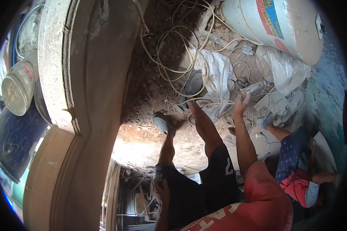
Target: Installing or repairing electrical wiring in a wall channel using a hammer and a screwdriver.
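Observation:
My right arm reaches out over the littered ground. My right hand (241, 103) is closed at the end of a pale cable (219, 102), its fingers partly blurred. Just beyond it lie a small dark object (242, 81) and a greyish strip (254, 87), too unclear to name. The cable spreads in loose loops (177, 69) across the dirt, some passing over my shod foot (192, 82). My left hand (160, 190) is low beside my dark shorts (185, 192), fingers apart and nothing seen in them.
White sacks (216, 69) and rubble surround the cable. A large white drum (273, 27) lies at the upper right by a blue wall (327, 84). Another person (297, 169) is close on my right. A long wooden frame (96, 96) and a bucket (19, 88) stand left.

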Available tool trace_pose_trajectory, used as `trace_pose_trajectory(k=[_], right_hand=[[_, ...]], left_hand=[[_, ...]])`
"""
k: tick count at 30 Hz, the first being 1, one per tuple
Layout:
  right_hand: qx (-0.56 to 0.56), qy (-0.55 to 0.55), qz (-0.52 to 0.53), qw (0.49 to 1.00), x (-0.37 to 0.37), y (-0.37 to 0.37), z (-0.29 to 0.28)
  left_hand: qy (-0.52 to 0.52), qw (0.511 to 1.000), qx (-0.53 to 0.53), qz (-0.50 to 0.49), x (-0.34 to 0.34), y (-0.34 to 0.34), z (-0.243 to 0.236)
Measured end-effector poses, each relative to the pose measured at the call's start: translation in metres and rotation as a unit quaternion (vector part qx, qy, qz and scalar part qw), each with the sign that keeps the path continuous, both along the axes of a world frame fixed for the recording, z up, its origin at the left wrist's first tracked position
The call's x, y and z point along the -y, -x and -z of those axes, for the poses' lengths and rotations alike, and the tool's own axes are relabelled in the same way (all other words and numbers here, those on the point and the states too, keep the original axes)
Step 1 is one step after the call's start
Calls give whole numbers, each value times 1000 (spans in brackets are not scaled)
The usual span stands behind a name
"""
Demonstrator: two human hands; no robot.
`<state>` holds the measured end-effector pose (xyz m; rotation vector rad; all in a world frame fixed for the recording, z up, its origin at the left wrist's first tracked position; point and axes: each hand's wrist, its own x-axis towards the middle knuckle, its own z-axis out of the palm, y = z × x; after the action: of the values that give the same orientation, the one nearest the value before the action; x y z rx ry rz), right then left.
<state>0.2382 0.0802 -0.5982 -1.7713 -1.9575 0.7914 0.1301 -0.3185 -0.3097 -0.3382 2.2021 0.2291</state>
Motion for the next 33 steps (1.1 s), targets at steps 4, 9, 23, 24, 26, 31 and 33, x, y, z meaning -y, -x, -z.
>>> trace_pose_trajectory(k=[4,9,23,24,26,31,33], right_hand=[[-113,97,6,989,-37,47,-61],[-432,337,-51,835,-58,28,-121],[-130,629,233,730,101,103,-184],[-108,640,230,725,100,101,-182],[-96,631,204,742,100,95,-176],[-139,642,196,728,105,86,-171],[-183,675,194,688,103,87,-171]], left_hand=[[-165,985,-24,48,-2,41,138],[-159,923,-150,318,-79,156,387],[-294,769,-260,504,-192,231,500],[-230,800,-202,516,-191,230,497],[-216,771,-223,556,-192,228,488],[-182,769,-313,527,-185,218,461],[-45,916,-110,383,-197,199,423]])
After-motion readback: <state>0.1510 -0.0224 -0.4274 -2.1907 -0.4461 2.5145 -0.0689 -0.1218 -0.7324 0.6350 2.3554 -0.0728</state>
